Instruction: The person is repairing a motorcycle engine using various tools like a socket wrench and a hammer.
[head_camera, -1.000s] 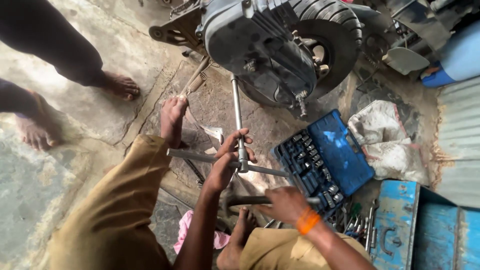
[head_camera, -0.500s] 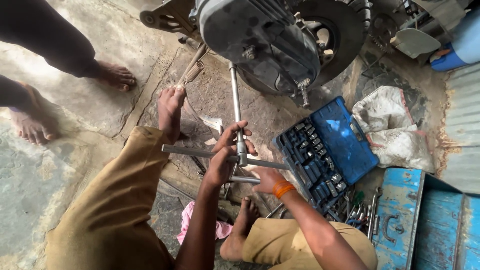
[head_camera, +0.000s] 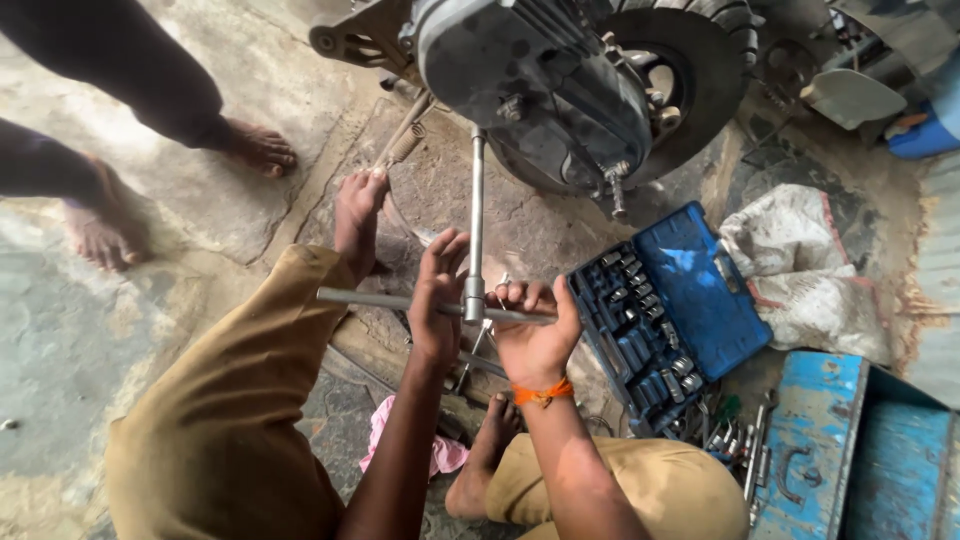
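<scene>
A long steel T-handle wrench (head_camera: 476, 220) runs from my hands up to a bolt on the dark engine casing (head_camera: 540, 80) of a two-wheeler. My left hand (head_camera: 437, 300) grips the cross bar just left of the shaft. My right hand (head_camera: 533, 330), with an orange thread at the wrist, grips the cross bar to the right of the shaft. The bar's left end (head_camera: 350, 297) sticks out over my knee. My bare left foot (head_camera: 357, 215) rests on the ground beside the stand spring.
An open blue socket set case (head_camera: 665, 315) lies right of my hands. A dirty white cloth (head_camera: 800, 270) and a blue metal toolbox (head_camera: 850, 440) are farther right. Another person's bare feet (head_camera: 255, 148) stand at upper left. The rear tyre (head_camera: 700, 70) is behind the casing.
My right hand has left the separate dark tool low on the ground and come up to grip the wrench's cross bar. The view has shifted closer to the engine.
</scene>
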